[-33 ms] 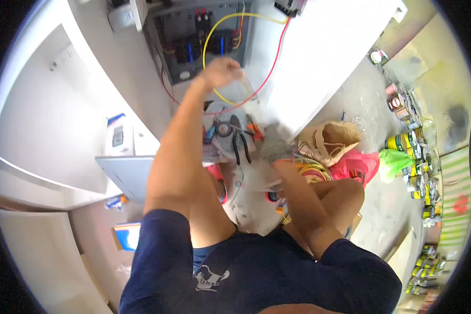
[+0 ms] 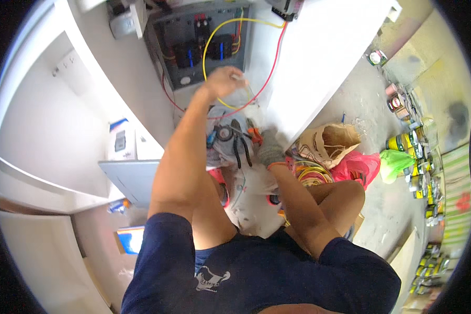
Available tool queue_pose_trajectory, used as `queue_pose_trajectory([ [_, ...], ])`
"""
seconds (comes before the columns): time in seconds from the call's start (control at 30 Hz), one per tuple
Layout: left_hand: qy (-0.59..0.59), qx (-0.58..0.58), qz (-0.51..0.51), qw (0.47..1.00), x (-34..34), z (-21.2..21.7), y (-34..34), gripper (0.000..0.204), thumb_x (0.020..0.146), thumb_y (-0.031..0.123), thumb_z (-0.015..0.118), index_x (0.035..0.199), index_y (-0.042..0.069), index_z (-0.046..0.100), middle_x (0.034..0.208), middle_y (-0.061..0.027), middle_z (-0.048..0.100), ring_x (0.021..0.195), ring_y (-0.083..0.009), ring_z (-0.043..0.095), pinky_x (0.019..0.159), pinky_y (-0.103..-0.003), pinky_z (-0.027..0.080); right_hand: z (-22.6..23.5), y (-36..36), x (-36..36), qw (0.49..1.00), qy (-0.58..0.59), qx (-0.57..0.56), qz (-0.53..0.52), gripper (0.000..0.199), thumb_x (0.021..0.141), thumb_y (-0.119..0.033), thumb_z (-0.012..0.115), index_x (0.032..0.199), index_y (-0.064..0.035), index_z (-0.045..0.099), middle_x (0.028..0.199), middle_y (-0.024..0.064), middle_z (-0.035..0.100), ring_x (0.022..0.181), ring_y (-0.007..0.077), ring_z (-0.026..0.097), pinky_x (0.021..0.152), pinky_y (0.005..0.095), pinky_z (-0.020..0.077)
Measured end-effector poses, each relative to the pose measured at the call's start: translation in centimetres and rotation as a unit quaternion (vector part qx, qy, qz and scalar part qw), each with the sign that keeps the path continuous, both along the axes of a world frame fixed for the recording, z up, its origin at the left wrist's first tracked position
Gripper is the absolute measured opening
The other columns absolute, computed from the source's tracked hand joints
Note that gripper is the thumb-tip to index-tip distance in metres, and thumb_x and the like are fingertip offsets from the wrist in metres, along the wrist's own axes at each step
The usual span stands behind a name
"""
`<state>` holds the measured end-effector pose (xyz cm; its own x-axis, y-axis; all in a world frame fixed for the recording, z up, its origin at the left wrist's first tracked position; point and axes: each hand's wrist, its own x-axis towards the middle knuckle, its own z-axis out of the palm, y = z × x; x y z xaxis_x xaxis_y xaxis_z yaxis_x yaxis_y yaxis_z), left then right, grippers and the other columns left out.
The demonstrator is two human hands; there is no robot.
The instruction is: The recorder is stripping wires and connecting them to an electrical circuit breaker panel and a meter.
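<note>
My bare left hand (image 2: 225,81) is raised in front of the grey electrical box (image 2: 186,83), fingers curled together and slightly blurred. Beside it run a looped yellow wire (image 2: 205,49) and a red wire (image 2: 277,52); whether it pinches anything is unclear. Lower down, my right hand (image 2: 271,150) wears a grey glove, its fingers hidden. It is right beside the orange-handled pliers (image 2: 254,134); I cannot tell if it grips them. Black-handled pliers (image 2: 237,149) and a roll of black tape (image 2: 224,133) lie on a grey cloth (image 2: 226,153) between my legs.
White cabinet panels (image 2: 309,57) flank the box. To the right are a brown paper bag (image 2: 311,137), coiled wires (image 2: 314,174), a pink plastic bag (image 2: 358,166) and a green one (image 2: 395,165). Several paint cans (image 2: 400,141) line the wall. A grey panel (image 2: 128,178) leans at the left.
My gloved right hand has shifted slightly left, closer to the orange-handled pliers. My left hand stays near the wires, and the view has shifted a little.
</note>
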<state>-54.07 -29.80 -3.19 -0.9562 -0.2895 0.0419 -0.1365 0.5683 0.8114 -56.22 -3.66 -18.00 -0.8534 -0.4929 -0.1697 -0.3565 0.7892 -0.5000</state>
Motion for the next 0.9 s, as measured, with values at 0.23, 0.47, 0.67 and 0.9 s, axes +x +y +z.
queue_pose_trajectory([
  [0.23,0.003,-0.066,-0.024,0.998,0.4,0.9,3.0,0.04,0.084,0.031,0.075,0.112,0.002,0.069,0.098,-0.0097,0.072,0.085,-0.0181,0.066,0.08,-0.034,0.053,0.9,-3.1,-0.8,0.993,0.066,-0.039,0.089,0.051,0.086,-0.032,0.067,0.129,-0.0071,0.057,0.114,0.0252,0.065,0.112,0.0409,0.061,0.098,0.0456,0.0465],
  [0.47,0.04,0.161,0.05,0.985,-11.0,2.4,1.5,0.026,0.085,0.029,0.07,0.091,0.004,0.074,0.082,-0.0084,0.071,0.074,-0.0172,0.065,0.065,-0.035,0.05,7.8,-5.5,-6.9,0.975,0.102,-0.197,0.01,0.04,0.095,-0.041,0.052,0.113,-0.0083,0.065,0.113,0.0183,0.066,0.104,0.0436,0.061,0.09,0.0487,0.0478],
  [0.67,0.116,0.02,0.188,0.975,-18.0,2.4,1.3,0.026,0.085,0.029,0.065,0.098,0.008,0.071,0.087,-0.0113,0.069,0.077,-0.0243,0.064,0.068,-0.039,0.051,8.1,-6.4,-8.0,0.968,0.026,-0.251,0.003,0.038,0.093,-0.036,0.057,0.116,-0.0074,0.064,0.122,0.0179,0.063,0.106,0.0426,0.06,0.088,0.0492,0.048],
  [0.9,0.121,-0.328,0.357,0.866,-18.4,3.7,-5.6,0.048,0.083,0.028,0.064,0.124,0.004,0.056,0.128,-0.0222,0.052,0.126,-0.0397,0.046,0.103,-0.058,0.036,7.8,-10.6,-9.2,0.954,0.176,-0.226,-0.09,0.067,0.085,-0.028,0.069,0.138,0.0055,0.045,0.137,0.0286,0.051,0.125,0.0408,0.053,0.106,0.0424,0.0418],
])
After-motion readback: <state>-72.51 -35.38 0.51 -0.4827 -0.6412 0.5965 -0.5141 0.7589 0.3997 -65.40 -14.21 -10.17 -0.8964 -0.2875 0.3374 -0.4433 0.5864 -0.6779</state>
